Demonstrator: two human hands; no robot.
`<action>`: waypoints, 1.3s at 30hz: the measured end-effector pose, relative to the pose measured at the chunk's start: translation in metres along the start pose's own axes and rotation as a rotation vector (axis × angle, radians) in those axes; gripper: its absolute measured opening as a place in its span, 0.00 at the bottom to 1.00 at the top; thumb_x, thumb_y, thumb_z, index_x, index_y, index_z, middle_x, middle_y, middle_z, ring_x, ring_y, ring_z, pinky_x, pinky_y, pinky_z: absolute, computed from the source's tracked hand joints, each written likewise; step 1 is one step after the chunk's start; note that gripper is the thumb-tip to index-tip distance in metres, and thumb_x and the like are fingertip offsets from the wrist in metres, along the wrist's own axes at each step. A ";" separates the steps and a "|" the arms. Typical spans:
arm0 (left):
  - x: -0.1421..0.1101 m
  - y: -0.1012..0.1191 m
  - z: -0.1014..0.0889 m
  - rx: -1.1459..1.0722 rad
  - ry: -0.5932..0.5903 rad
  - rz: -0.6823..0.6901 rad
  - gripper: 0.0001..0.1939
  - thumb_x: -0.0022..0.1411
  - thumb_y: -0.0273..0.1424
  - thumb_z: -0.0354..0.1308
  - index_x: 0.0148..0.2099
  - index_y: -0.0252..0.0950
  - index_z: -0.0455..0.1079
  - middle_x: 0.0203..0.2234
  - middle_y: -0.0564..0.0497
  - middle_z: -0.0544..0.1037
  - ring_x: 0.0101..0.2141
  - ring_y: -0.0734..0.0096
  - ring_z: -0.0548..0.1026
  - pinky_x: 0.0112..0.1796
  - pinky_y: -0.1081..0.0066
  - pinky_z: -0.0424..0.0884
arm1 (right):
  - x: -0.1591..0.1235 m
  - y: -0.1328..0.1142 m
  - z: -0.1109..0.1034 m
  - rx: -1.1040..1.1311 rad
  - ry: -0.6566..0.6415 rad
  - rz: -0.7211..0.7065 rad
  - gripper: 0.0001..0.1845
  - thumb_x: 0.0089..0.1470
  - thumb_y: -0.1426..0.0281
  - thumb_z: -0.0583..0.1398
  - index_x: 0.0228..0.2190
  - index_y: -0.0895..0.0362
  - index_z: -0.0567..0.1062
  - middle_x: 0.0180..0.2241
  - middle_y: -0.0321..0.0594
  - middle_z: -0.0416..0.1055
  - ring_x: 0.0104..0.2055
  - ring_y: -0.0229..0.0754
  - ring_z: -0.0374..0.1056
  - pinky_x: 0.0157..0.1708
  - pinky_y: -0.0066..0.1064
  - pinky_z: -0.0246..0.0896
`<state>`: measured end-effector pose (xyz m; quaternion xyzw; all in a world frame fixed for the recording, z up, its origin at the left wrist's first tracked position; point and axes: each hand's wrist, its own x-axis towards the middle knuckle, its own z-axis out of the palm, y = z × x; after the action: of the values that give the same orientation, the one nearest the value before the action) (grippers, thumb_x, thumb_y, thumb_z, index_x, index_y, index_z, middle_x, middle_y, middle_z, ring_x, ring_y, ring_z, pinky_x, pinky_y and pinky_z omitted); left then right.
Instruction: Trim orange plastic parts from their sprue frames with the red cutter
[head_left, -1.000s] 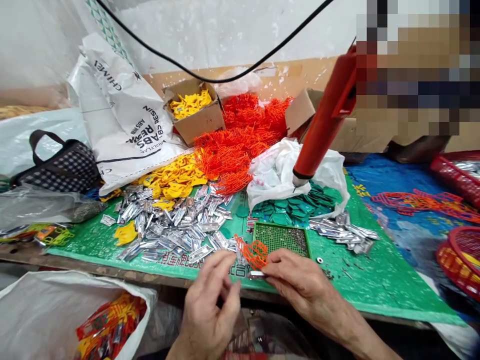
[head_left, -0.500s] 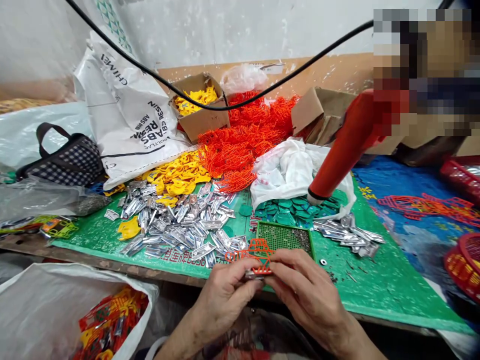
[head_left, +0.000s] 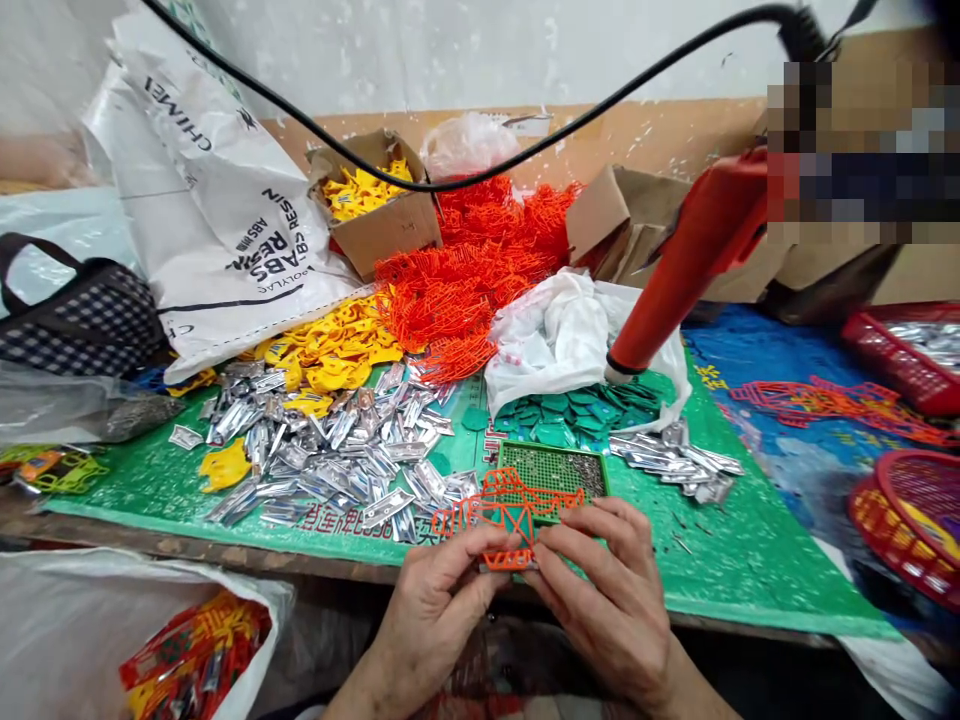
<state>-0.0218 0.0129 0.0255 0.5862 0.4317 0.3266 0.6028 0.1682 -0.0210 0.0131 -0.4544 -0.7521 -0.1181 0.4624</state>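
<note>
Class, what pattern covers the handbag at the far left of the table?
The handbag has a dark-and-white checked pattern, best seen in the head view.

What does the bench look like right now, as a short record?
left hand: pinching orange lattice frame
right hand: on the same frame's other side
just beyond hands: green mesh tray
left of tray: silvery metal pieces
behind those: yellow parts
upper right: red tool, slanted, tip down
</note>
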 end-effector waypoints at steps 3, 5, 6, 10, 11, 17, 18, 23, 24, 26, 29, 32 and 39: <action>0.001 0.001 0.000 0.053 0.026 0.046 0.11 0.60 0.27 0.63 0.43 0.45 0.83 0.38 0.50 0.85 0.40 0.57 0.81 0.46 0.65 0.73 | -0.003 0.002 0.001 0.018 -0.009 0.003 0.09 0.55 0.77 0.65 0.37 0.53 0.76 0.33 0.36 0.81 0.41 0.45 0.72 0.49 0.47 0.60; 0.002 0.001 0.000 0.064 0.029 0.084 0.12 0.59 0.25 0.63 0.42 0.45 0.83 0.39 0.49 0.85 0.42 0.57 0.81 0.49 0.64 0.71 | -0.004 0.003 0.002 0.031 -0.002 -0.002 0.09 0.54 0.77 0.65 0.37 0.54 0.76 0.32 0.37 0.82 0.41 0.45 0.72 0.50 0.48 0.60; 0.002 0.001 0.000 0.066 0.018 0.100 0.13 0.59 0.25 0.63 0.43 0.45 0.83 0.40 0.49 0.85 0.43 0.57 0.81 0.51 0.63 0.71 | -0.005 0.003 0.002 0.036 0.003 -0.003 0.09 0.54 0.77 0.65 0.37 0.54 0.76 0.32 0.38 0.82 0.41 0.45 0.72 0.50 0.48 0.60; 0.005 0.000 -0.001 0.073 -0.039 0.131 0.14 0.60 0.24 0.62 0.45 0.45 0.82 0.43 0.47 0.84 0.47 0.56 0.79 0.54 0.61 0.69 | -0.006 0.003 0.002 0.060 -0.003 0.013 0.06 0.57 0.77 0.63 0.36 0.54 0.75 0.32 0.37 0.82 0.38 0.43 0.72 0.48 0.46 0.61; 0.005 0.000 -0.001 0.076 -0.050 0.131 0.14 0.60 0.24 0.61 0.45 0.45 0.82 0.43 0.47 0.84 0.47 0.56 0.80 0.53 0.61 0.69 | -0.006 0.003 0.002 0.069 -0.002 0.016 0.06 0.57 0.76 0.62 0.36 0.54 0.75 0.32 0.37 0.82 0.38 0.43 0.72 0.46 0.45 0.62; 0.006 0.001 -0.001 0.139 -0.072 0.194 0.15 0.61 0.22 0.59 0.44 0.42 0.82 0.40 0.46 0.85 0.44 0.57 0.81 0.49 0.64 0.72 | -0.006 0.004 0.003 0.117 0.010 -0.005 0.06 0.56 0.78 0.64 0.37 0.57 0.76 0.32 0.39 0.82 0.36 0.41 0.71 0.41 0.40 0.62; 0.006 0.001 -0.001 0.163 -0.071 0.214 0.15 0.61 0.21 0.59 0.43 0.42 0.82 0.40 0.46 0.85 0.43 0.57 0.81 0.48 0.65 0.73 | -0.006 0.004 0.004 0.122 0.015 -0.003 0.05 0.56 0.77 0.63 0.36 0.57 0.76 0.32 0.39 0.82 0.35 0.41 0.71 0.41 0.40 0.62; 0.010 -0.003 -0.002 0.365 -0.067 0.545 0.18 0.62 0.17 0.54 0.47 0.37 0.78 0.39 0.46 0.84 0.41 0.65 0.82 0.44 0.71 0.77 | -0.007 0.005 0.007 0.134 0.026 0.019 0.02 0.59 0.75 0.62 0.34 0.58 0.76 0.31 0.39 0.81 0.34 0.40 0.70 0.39 0.39 0.61; 0.011 -0.004 -0.002 0.414 -0.067 0.631 0.18 0.62 0.16 0.53 0.48 0.36 0.76 0.39 0.46 0.84 0.41 0.67 0.82 0.44 0.73 0.77 | -0.007 0.005 0.008 0.139 0.033 0.018 0.02 0.58 0.75 0.62 0.34 0.58 0.76 0.31 0.39 0.81 0.34 0.40 0.69 0.39 0.39 0.60; 0.012 -0.006 -0.003 0.491 -0.068 0.731 0.17 0.62 0.15 0.52 0.49 0.34 0.74 0.39 0.46 0.83 0.41 0.70 0.81 0.44 0.76 0.76 | -0.007 0.005 0.008 0.150 0.042 0.018 0.01 0.57 0.76 0.63 0.33 0.59 0.76 0.31 0.40 0.81 0.34 0.41 0.69 0.39 0.39 0.60; 0.012 -0.007 -0.005 0.565 -0.094 0.747 0.15 0.63 0.16 0.52 0.48 0.33 0.72 0.39 0.46 0.82 0.41 0.71 0.81 0.45 0.77 0.75 | -0.006 0.004 0.009 0.163 0.038 0.027 0.03 0.58 0.76 0.62 0.32 0.59 0.76 0.31 0.40 0.81 0.33 0.40 0.68 0.39 0.38 0.59; 0.011 -0.006 -0.007 0.608 -0.116 0.748 0.14 0.64 0.16 0.51 0.48 0.33 0.71 0.38 0.45 0.82 0.40 0.71 0.81 0.45 0.77 0.75 | -0.004 0.002 0.009 0.179 0.039 0.041 0.04 0.59 0.75 0.61 0.31 0.59 0.76 0.30 0.39 0.81 0.33 0.39 0.68 0.39 0.37 0.59; 0.010 -0.002 -0.006 0.602 -0.129 0.733 0.13 0.64 0.16 0.50 0.45 0.33 0.71 0.37 0.46 0.81 0.39 0.72 0.80 0.44 0.77 0.76 | -0.003 0.006 0.006 0.240 -0.090 0.080 0.06 0.59 0.69 0.62 0.36 0.59 0.77 0.33 0.41 0.79 0.40 0.47 0.68 0.42 0.41 0.58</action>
<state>-0.0231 0.0246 0.0225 0.8673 0.2339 0.3411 0.2771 0.1701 -0.0160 0.0057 -0.4302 -0.7621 0.0116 0.4837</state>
